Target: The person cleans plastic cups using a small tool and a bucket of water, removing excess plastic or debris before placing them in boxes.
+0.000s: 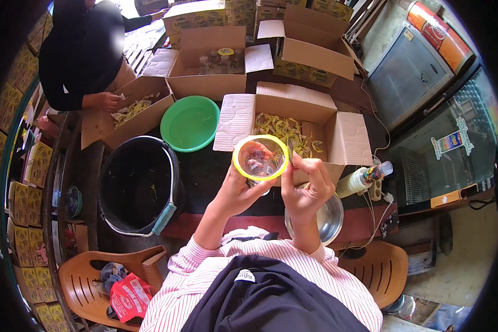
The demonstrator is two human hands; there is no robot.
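My left hand [232,188] is wrapped round a clear, see-through cup [266,164] with a bright yellow rim, its round end facing up toward me. Close beside the rim, my right hand [309,191] is closed in a pinch. A thin, dark, blade-like piece [290,146] sticks up from its fingers; its exact kind is too small to make out. Just beyond both hands is an open cardboard box [296,99] with many yellow scraps [279,126] inside. Below my right hand stands a shiny metal bowl [331,218], partly hidden by that hand.
A black bucket [135,185] and green basin [189,123] stand left. Behind are a box [207,86] holding jars and another open box [315,55]. A co-worker's hand [102,102] reaches over a scrap-filled box [144,124]. Stacked cups [353,183] lie right, near cables and a glass-fronted cabinet [448,138].
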